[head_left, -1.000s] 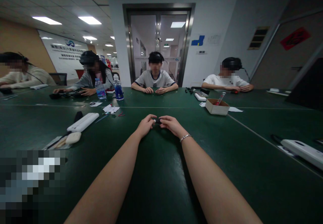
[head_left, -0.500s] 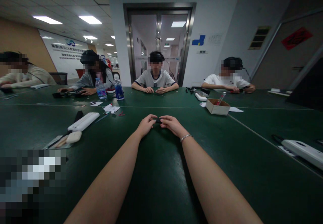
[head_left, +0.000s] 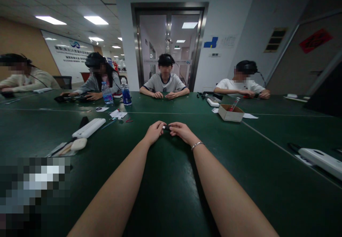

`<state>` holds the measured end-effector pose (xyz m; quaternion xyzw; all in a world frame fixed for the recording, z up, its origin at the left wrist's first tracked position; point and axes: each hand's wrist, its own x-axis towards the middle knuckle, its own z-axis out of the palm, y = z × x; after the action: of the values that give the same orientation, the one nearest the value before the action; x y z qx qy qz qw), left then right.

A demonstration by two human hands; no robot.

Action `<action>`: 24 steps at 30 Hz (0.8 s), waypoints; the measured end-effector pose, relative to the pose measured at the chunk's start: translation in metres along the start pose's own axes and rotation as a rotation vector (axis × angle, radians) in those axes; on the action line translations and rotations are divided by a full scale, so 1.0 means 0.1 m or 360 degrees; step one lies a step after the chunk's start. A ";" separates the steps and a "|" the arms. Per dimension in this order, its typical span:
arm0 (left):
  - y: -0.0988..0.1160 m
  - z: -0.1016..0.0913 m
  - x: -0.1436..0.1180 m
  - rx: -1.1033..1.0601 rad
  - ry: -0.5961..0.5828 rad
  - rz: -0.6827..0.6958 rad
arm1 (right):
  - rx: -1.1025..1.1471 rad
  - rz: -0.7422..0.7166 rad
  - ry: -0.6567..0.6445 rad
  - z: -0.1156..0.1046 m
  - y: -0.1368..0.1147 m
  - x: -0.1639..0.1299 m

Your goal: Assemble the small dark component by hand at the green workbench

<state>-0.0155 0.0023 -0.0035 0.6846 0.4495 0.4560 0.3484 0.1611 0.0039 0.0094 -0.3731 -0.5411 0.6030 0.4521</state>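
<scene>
Left hand and right hand pinch a small dark part between fingertips, mid-table, just above the surface. Risk: the part is tiny with little to grip on, so it could slip out and vanish against the dark top. Box far right holds a red-tipped tool, tilted. Two bottles far left, capped, contents unclear.

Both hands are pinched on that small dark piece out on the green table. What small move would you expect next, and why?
Probably a slight twist or pull apart. The left hand and right hand meet fingertip to fingertip on the small dark piece, held just over the green table. What the piece is, is too small to tell.
</scene>
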 end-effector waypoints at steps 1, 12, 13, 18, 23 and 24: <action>0.00 0.00 0.00 -0.0020 0.0024 -0.0014 | -0.0054 -0.0004 -0.0013 0.00 0.00 0.00; 0.01 0.02 0.02 -0.0178 0.0140 -0.0072 | -0.0589 -0.0120 0.0011 0.07 0.07 0.04; 0.01 0.02 0.02 -0.0164 0.0138 -0.0070 | -0.0649 -0.0134 0.0043 0.08 0.07 0.03; 0.04 0.02 -0.01 -0.0053 0.0132 -0.0068 | -0.0720 -0.0187 0.0106 0.23 0.01 0.01; 0.06 0.07 -0.06 -0.0017 0.0095 -0.0077 | -0.0415 -0.0169 0.0078 0.39 -0.01 -0.04; 0.08 0.08 -0.08 0.0015 0.0072 -0.0090 | -0.0383 -0.0134 0.0084 0.40 -0.01 -0.06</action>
<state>-0.0072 -0.0086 -0.0011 0.6627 0.4786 0.4593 0.3476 0.1259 -0.0142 0.0160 -0.4173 -0.6128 0.5041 0.4431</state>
